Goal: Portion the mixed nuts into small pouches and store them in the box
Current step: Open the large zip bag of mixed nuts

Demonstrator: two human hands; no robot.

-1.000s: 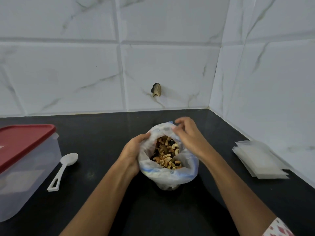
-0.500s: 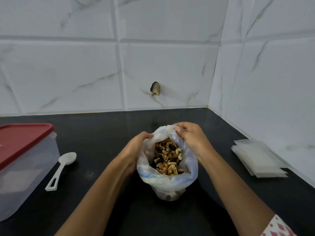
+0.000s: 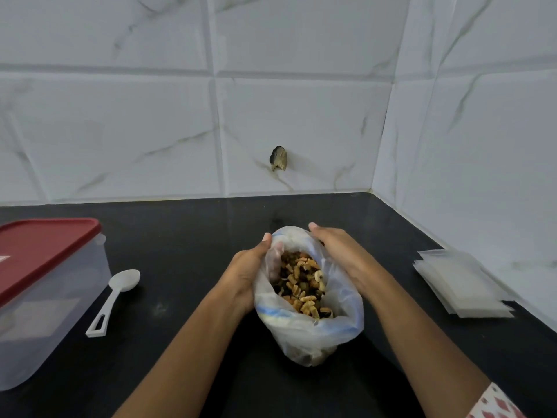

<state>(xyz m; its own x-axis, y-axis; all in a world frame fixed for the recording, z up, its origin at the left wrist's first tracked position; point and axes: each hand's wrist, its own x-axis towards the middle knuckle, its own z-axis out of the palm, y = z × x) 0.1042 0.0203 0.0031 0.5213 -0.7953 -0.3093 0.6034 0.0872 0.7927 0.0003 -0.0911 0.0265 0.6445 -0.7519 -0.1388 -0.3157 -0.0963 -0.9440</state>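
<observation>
A see-through bag (image 3: 310, 330) is sitting in the middle of the black desk (image 3: 180, 236). The mixed nuts (image 3: 301, 285) are lying inside it, and its mouth is standing open.

The left hand (image 3: 247, 270) is holding the bag's left edge, with the thumb outside and the fingers showing through the plastic. The right hand (image 3: 334, 245) is curling over the far right edge. So each grip is clamped on the bag.

Over on the left, a clear box (image 3: 45, 312) is standing with its red lid (image 3: 39, 248) on. A white spoon (image 3: 117, 294) is lying just beside it, between the box and the left arm.

On the right, well apart from the bag, flat pouches (image 3: 461, 285) are lying in a stack near the wall (image 3: 301, 116). The right arm is stretching between them and the bag.

A small dark chip (image 3: 278, 159) is showing on the wall behind the bag. A patterned sleeve (image 3: 494, 402) is peeking in at the bottom right corner.
</observation>
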